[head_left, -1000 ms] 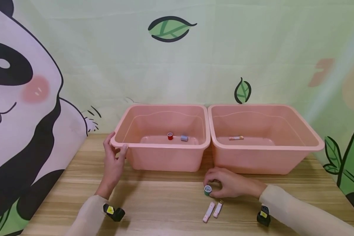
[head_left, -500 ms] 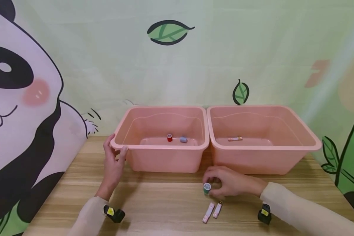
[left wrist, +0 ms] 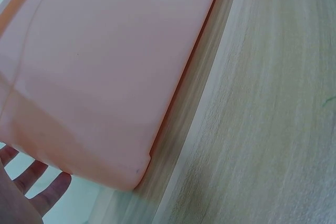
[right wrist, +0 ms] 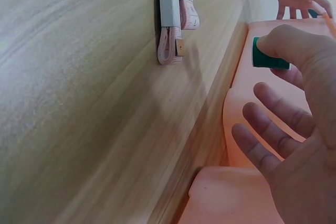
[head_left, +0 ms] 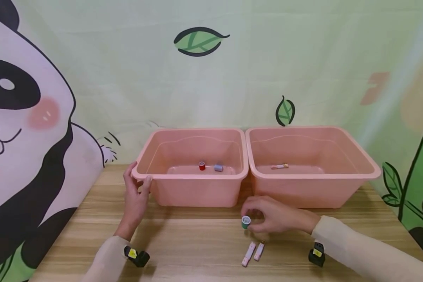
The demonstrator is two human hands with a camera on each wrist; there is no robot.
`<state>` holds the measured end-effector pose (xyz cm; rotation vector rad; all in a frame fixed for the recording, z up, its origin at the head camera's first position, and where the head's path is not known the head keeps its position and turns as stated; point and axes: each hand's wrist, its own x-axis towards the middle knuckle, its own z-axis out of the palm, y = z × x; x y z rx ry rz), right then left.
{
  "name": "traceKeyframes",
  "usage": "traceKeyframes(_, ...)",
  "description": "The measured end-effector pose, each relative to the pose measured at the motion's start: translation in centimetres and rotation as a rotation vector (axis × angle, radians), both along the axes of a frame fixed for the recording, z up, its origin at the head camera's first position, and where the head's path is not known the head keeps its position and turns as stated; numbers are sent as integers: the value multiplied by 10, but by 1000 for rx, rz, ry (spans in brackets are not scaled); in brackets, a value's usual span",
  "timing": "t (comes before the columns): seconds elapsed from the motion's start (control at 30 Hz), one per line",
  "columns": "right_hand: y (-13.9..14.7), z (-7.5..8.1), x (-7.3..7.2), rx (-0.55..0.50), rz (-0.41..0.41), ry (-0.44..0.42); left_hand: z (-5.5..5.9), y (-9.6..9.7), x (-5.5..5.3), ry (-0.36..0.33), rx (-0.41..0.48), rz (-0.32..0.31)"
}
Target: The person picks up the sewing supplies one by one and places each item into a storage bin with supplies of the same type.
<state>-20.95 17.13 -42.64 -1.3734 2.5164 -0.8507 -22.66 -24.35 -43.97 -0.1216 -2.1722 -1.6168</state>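
My right hand (head_left: pixel 270 214) pinches a green thread spool (head_left: pixel 245 222) between thumb and index finger, just above the table in front of the tubs. In the right wrist view the same green spool (right wrist: pixel 270 54) shows, with the other fingers spread apart. My left hand (head_left: pixel 135 197) holds the front left corner of the left pink tub (head_left: pixel 197 192), thumb on the front rim. Inside that tub are a red spool (head_left: pixel 202 166) and a light blue spool (head_left: pixel 218 168). Two folded tape measures, a left one (head_left: pixel 248 254) and a right one (head_left: pixel 259 251), lie below my right hand.
The right pink tub (head_left: pixel 313 192) stands close beside the left one and holds one folded tape measure (head_left: pixel 280 166). Both tubs stand at the back of the wooden table (head_left: pixel 183 243), before a cloth (head_left: pixel 232 78) printed with a panda and leaves.
My right hand has raised the green spool off the table and carried it slightly toward the tubs. The left hand keeps its hold on the tub. The head view has shifted a little.
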Motion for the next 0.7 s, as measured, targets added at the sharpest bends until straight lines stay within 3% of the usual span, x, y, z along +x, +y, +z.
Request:
traceKeyframes(0.27, -1, 7, 2, 10, -3, 21, 1, 0, 1, -18, -8, -7)
traceKeyframes(0.5, -5, 17, 7, -25, 32, 94, -1, -1, 0, -8, -17, 7)
traceKeyframes(0.7, -7, 28, 10, -28, 44, 86, -1, -2, -1, -1, -21, 7)
